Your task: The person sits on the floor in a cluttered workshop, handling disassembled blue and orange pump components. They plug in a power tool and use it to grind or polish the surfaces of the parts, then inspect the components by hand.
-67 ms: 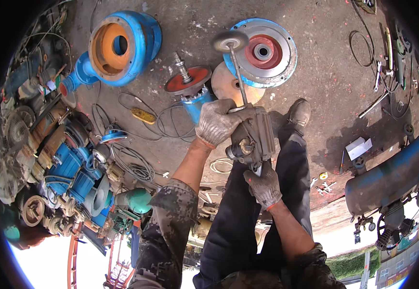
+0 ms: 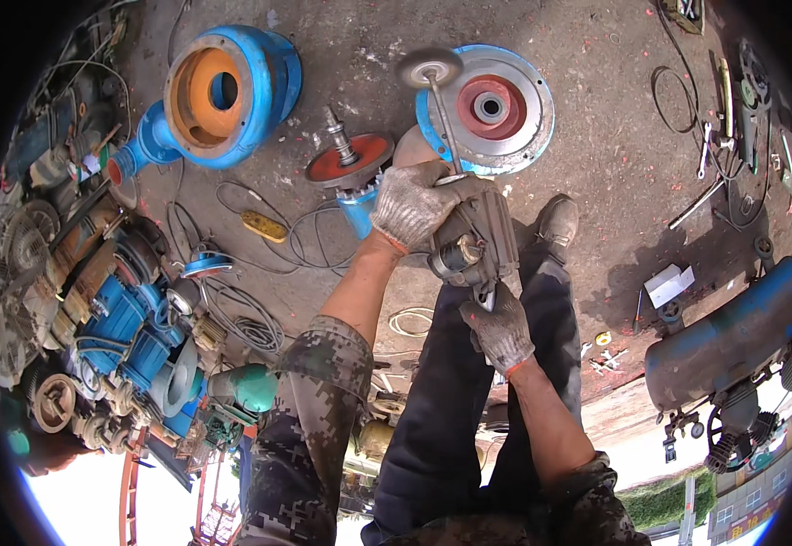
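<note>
My gloved left hand (image 2: pixel 414 207) is closed around the upper left side of a worn grey metal machine part (image 2: pixel 485 232), near the base of its long rod (image 2: pixel 446 127). That rod reaches away from me and ends in a round dark wheel (image 2: pixel 430 68). At the near end of the part, my gloved right hand (image 2: pixel 501 329) is closed on it below a brass-toned fitting; its exact grip is partly hidden. Beyond the rod lies a blue-rimmed round cover (image 2: pixel 496 109) with a red centre. A red disc with an upright shaft (image 2: pixel 348 155) stands to its left.
A blue pump casing (image 2: pixel 223 96) with an orange inside lies at the far left. A yellow power strip (image 2: pixel 264 226) and cables cross the floor. Piled machine parts (image 2: pixel 132 328) fill the left. At right are a blue-grey tank (image 2: pixel 728 332), white paper (image 2: pixel 669 284) and wrenches (image 2: pixel 705 150).
The whole view has shifted slightly, with floor items a little lower and to the left. Both hands keep their hold, and the wheel end sits slightly closer to the cover's left edge.
</note>
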{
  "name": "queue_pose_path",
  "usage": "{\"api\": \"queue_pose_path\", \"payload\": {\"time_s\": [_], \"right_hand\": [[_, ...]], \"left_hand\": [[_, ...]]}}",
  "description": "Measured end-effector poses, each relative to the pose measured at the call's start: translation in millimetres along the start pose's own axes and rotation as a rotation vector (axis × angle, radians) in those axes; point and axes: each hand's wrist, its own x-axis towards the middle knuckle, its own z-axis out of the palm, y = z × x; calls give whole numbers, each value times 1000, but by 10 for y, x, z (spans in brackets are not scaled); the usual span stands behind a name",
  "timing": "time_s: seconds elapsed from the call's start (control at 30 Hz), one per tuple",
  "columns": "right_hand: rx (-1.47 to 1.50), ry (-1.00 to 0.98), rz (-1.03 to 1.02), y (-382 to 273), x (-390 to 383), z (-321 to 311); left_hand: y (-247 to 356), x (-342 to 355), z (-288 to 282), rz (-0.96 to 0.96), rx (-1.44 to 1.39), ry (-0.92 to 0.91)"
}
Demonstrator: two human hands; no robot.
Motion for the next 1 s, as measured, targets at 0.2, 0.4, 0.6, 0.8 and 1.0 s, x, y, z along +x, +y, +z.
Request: {"api": "queue_pose_path", "payload": {"time_s": [0.2, 0.4, 0.6, 0.8, 1.0], "right_hand": [[58, 111, 7, -214, 171, 106], [-47, -93, 178, -467, -140, -167], [33, -26, 249, -339, -597, 228], [133, -102, 505, -553, -892, 20], [-147, 135, -132, -4, -1348, 269]], "left_hand": [[-232, 262, -51, 29, -19, 13], [21, -41, -61, -30, -44, 45], [239, -466, -265, -151, -196, -26], [454, -638, -114, -101, -204, -35], [768, -954, -307, -97, -213, -52]]}}
